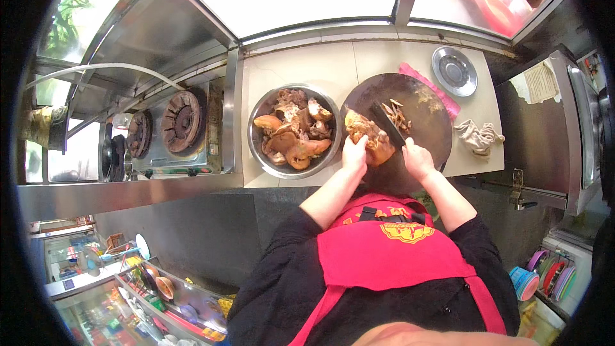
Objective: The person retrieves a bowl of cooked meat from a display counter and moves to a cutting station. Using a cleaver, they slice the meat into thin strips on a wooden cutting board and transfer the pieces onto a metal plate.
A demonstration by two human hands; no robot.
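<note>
On the round dark chopping board (pixel 427 139) lies a large piece of browned cooked meat (pixel 370 137). My left hand (pixel 355 154) grips its near left side. In my right hand (pixel 418 158) is the handle of a cleaver (pixel 388 125), its dark blade standing on edge at the meat's right side. A small heap of cut meat strips (pixel 398 114) lies just right of the blade. Left of the board stands a steel bowl (pixel 253 154) full of large cooked meat pieces (pixel 295 137).
A pink cloth (pixel 427 87) is tucked along the board's far right edge. A metal plate (pixel 454 71) and a crumpled pale rag (pixel 478 138) lie farther right on the tiled counter (pixel 298 65). Gas burners (pixel 181 120) sit left behind a steel post (pixel 232 110).
</note>
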